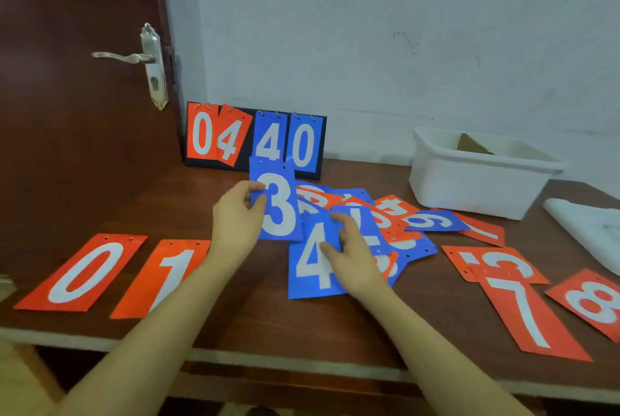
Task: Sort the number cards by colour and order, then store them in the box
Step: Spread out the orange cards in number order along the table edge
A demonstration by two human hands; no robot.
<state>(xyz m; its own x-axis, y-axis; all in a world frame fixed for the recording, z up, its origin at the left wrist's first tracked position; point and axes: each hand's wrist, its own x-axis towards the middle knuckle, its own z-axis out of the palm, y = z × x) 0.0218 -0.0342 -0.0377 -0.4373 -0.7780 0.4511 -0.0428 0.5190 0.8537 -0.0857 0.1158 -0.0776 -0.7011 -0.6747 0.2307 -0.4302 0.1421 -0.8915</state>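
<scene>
You are working at a dark brown wooden bench (235, 321) pushed against a pale wall (402, 30), with a reddish-brown door (73, 80) and its metal handle (134, 56) at the far left. At the back right stands a white plastic box (469, 181), open on top; something brownish shows inside it, but you cannot tell what it is. Against the wall sits a flip scoreboard (255, 140) showing 04 in red and 40 in blue.

Your left hand (238, 214) pinches the left edge of a blue 3 card (278, 207), lifted upright above the bench. Your right hand (352, 248) grips the upper right part of a blue 4 card (315, 264), which lies beside the 3. Just behind your hands lies a mixed heap of cards (385, 217), red and blue, overlapping at all angles. Along the near left, a red 0 card (84, 271) and a red 1 card (167, 274) lie side by side. At the right, a red 7 card (523, 308) overlaps another red card, with a red 8 card (593, 301) beyond it. A folded white sheet (590, 231) lies at the far right edge.
</scene>
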